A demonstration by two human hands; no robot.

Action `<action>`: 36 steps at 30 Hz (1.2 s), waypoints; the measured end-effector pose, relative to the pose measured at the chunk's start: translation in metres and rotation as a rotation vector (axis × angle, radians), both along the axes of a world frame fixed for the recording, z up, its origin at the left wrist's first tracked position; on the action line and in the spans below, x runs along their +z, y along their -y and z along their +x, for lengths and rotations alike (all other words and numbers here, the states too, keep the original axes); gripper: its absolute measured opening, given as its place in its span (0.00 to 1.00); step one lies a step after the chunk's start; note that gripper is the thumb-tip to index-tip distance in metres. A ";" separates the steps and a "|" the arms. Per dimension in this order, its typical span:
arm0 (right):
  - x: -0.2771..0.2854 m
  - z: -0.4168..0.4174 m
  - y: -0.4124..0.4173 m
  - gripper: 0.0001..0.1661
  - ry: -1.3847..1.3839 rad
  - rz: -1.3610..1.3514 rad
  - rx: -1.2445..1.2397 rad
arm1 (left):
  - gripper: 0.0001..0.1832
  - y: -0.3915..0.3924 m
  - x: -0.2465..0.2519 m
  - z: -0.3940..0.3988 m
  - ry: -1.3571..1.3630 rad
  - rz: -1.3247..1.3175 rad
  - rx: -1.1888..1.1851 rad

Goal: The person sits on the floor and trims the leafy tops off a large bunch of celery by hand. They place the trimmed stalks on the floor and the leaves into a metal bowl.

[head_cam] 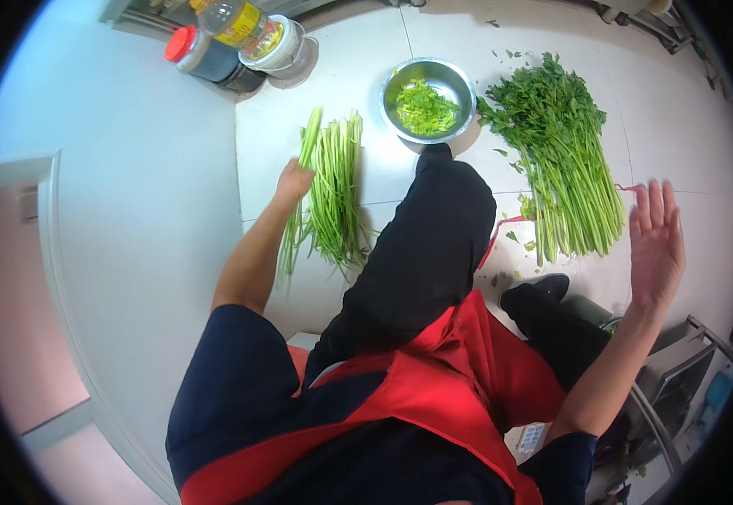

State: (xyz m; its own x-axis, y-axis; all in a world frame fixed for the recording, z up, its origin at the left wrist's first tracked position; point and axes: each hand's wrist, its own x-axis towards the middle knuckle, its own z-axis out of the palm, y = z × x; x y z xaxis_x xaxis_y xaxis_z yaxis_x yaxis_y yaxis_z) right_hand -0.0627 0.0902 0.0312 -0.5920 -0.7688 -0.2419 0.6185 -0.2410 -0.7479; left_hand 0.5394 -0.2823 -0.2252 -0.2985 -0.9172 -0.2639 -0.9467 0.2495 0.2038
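Observation:
My left hand (295, 180) is closed around several celery stalks (310, 139), held at the left edge of a pile of bare celery stalks (336, 189) on the tiled floor. My right hand (657, 243) is raised, palm showing and fingers extended, holding nothing. It is just right of a large bunch of leafy celery (562, 158), whose leaves point away from me. Between the two piles, beyond my knee, a round metal bowl (429, 138) holds yellow-green celery leaves (426, 108). A red strip (510, 221) shows at the left side of the leafy bunch.
An oil bottle (231, 22), a red-lidded jar (205, 55) and a white bucket (281, 53) stand at the upper left by the wall (152, 189). Loose leaf scraps (511, 237) lie on the floor. My black shoe (553, 287) and a metal-framed rack (676, 379) are at the lower right.

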 end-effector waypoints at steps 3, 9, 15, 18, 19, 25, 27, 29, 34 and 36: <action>-0.023 -0.031 -0.015 0.30 0.046 0.037 -0.059 | 0.26 -0.016 -0.096 0.030 -0.099 0.234 0.501; -0.041 -0.027 -0.002 0.28 0.054 0.135 -0.038 | 0.27 -0.010 -0.155 0.037 -0.188 0.114 0.534; -0.040 0.006 0.014 0.29 0.053 0.196 -0.022 | 0.31 0.003 -0.155 0.033 -0.115 0.174 0.453; -0.044 0.019 0.015 0.27 0.050 0.193 -0.034 | 0.33 0.003 -0.152 0.024 0.003 0.153 0.514; -0.047 0.022 0.016 0.27 0.044 0.183 -0.046 | 0.33 0.002 -0.142 -0.003 0.089 0.009 0.525; -0.046 0.031 0.030 0.23 0.265 0.082 -0.216 | 0.27 0.004 -0.085 -0.137 -0.349 -0.149 -0.056; -0.047 0.034 0.033 0.23 0.238 0.088 -0.188 | 0.27 0.012 -0.076 -0.204 -0.460 0.029 -0.082; -0.048 0.037 0.033 0.24 0.254 0.113 -0.227 | 0.27 0.037 -0.080 -0.261 -0.499 0.002 -0.225; -0.052 0.032 0.028 0.24 0.292 0.072 -0.192 | 0.27 0.109 -0.116 -0.336 -0.454 -0.201 -0.182; -0.052 0.031 0.026 0.24 0.307 0.065 -0.198 | 0.26 0.130 -0.129 -0.349 -0.384 -0.275 -0.170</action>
